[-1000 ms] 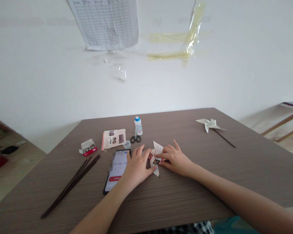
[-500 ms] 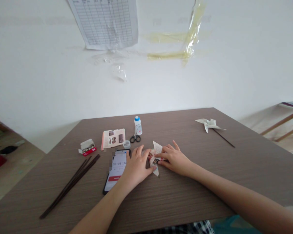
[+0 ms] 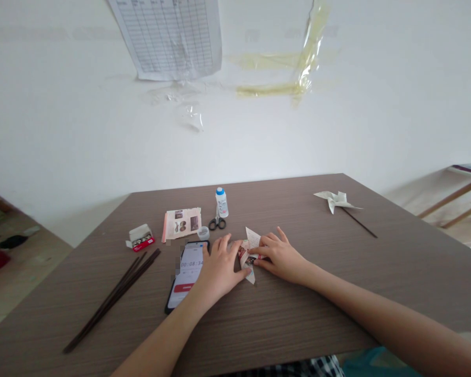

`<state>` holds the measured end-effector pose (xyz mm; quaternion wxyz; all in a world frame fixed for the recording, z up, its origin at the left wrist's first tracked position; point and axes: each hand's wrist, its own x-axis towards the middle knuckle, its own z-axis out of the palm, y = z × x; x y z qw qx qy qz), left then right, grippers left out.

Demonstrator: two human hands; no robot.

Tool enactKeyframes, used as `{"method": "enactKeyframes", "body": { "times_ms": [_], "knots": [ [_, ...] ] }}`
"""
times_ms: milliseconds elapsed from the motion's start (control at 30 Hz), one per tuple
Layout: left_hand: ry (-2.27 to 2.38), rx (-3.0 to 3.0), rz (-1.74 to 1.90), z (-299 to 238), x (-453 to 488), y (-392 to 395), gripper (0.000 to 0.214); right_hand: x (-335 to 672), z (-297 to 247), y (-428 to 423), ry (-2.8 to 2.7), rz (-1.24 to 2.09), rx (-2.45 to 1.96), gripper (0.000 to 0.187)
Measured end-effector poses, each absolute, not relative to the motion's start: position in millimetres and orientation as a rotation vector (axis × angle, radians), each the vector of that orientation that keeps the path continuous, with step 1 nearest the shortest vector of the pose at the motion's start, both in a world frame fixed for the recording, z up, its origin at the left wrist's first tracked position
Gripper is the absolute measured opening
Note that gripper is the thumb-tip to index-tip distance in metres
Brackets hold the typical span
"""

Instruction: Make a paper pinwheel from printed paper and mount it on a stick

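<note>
A small pinwheel head (image 3: 253, 239) of printed paper, with pointed blades, lies on the table between my hands. My left hand (image 3: 219, 264) holds its left side, thumb at the lower blade and fingertips at the upper edge. From the right, my right hand (image 3: 278, 255) pinches near the middle, thumb and index fingertip on the paper and the little finger raised. A small dark piece shows by those fingertips, too small to name. Part of the paper is hidden under the fingers. My left wrist lies over the edge of a phone (image 3: 186, 275) showing a timer.
Behind my left hand are a small clear cup (image 3: 203, 233), scissors (image 3: 217, 223), a blue-capped bottle (image 3: 222, 203) and printed paper sheets (image 3: 182, 224). Leftward lie a box of small metal pieces (image 3: 141, 238) and dark sticks (image 3: 112, 301). A white pinwheel on a stick (image 3: 337, 201) rests far right.
</note>
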<state>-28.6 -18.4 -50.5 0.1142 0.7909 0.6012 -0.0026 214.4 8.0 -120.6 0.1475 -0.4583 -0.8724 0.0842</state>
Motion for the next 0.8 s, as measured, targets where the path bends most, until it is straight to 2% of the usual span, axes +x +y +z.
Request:
{"method": "enactKeyframes", "body": {
  "times_ms": [367, 800],
  "knots": [
    [1.755, 2.325, 0.012, -53.3, -29.6, -16.5, 0.077, 221.8, -119.7, 9.2, -2.467, 0.377, -1.309, 0.041],
    [1.749, 2.344, 0.027, -57.1, -31.9, -15.7, 0.075, 216.5, -115.3, 6.3, -2.515, 0.313, -1.346, 0.034]
  ]
}}
